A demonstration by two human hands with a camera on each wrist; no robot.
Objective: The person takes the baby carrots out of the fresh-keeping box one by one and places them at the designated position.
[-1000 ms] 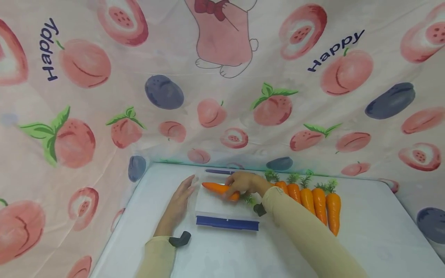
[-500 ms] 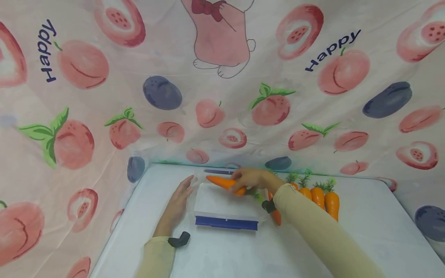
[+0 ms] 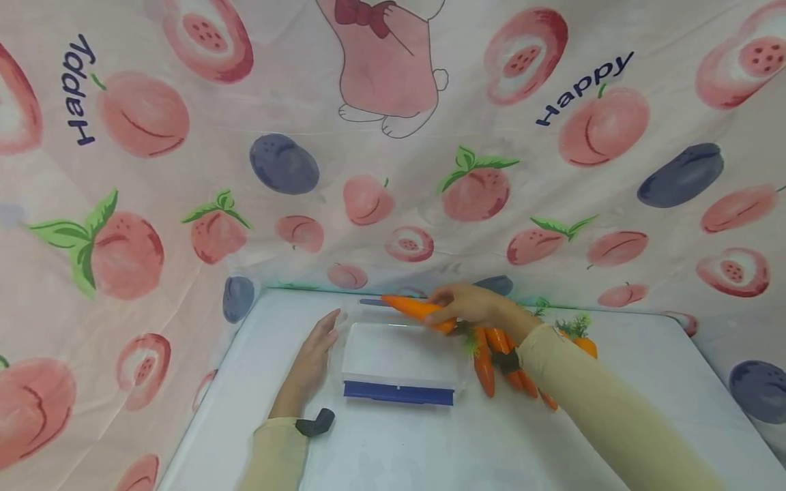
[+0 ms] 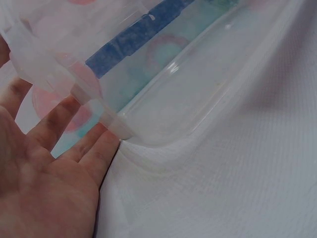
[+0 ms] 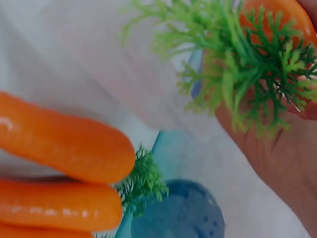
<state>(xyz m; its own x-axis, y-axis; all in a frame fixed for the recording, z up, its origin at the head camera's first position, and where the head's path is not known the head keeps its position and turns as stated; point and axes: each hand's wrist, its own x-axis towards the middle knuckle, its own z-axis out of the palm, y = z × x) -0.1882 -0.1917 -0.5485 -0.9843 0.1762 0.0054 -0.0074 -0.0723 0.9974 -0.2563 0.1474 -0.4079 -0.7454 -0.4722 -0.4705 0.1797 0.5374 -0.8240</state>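
Observation:
My right hand point(image 3: 475, 305) grips an orange carrot point(image 3: 406, 307) by its thick end, above the back right part of a clear plastic box point(image 3: 399, 379). The tip points left. Green leaves point(image 5: 230, 69) on the carrot show large in the right wrist view, with the palm behind them. Blue locking flaps point(image 3: 398, 393) hang at the box's front and back. At the box's left side, the outstretched fingers of my left hand point(image 3: 312, 354) touch its wall; the left wrist view shows the fingertips against the clear corner point(image 4: 116, 126).
Several more carrots point(image 3: 484, 368) with green tops lie in a row right of the box, partly hidden by my right sleeve point(image 3: 589, 389). Behind the white table point(image 3: 381, 447) hangs a curtain point(image 3: 295, 88) printed with fruit.
My right hand has lifted the carrot from over the middle of the box and carried it right and back. The left hand has stayed at the box's side.

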